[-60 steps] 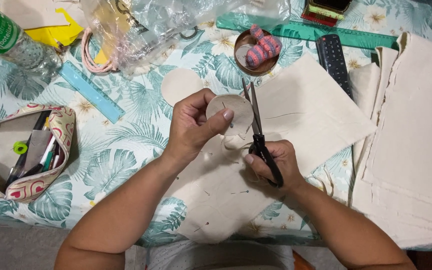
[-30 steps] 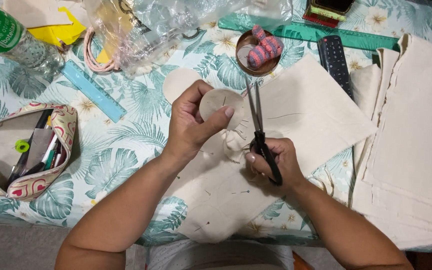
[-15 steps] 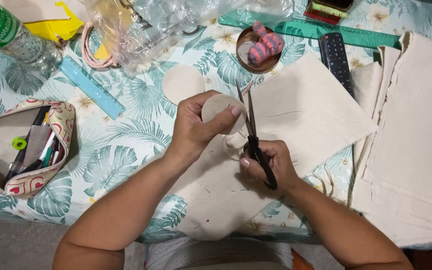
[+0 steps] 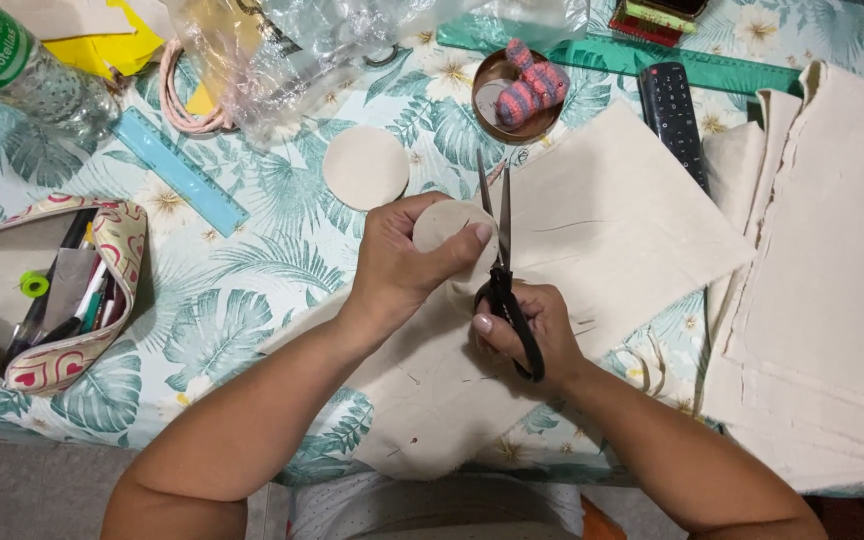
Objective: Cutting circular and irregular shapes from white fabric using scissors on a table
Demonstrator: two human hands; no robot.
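Left hand (image 4: 402, 265): fingers closed, pinching the round fabric piece (image 4: 449, 222) above the large cream cloth (image 4: 592, 240).
Right hand (image 4: 532, 330): fingers gripping the black scissors (image 4: 500, 260), blades slightly parted, pointing away, beside the round piece.
Nearby: second cut circle (image 4: 366, 167) on the leaf-print tablecloth (image 4: 222, 290).

This is looking like a home craft corner. A leaf-print cloth (image 4: 242, 290) is covering the bench, and a TV remote (image 4: 674, 115) is lying among sewing things: cream fabric (image 4: 822, 280) stacked at the right, rulers (image 4: 180, 170), an open pencil case (image 4: 47, 300) and a small bowl (image 4: 512, 100) holding a knitted piece, with scissors (image 4: 504, 270) working on cloth.
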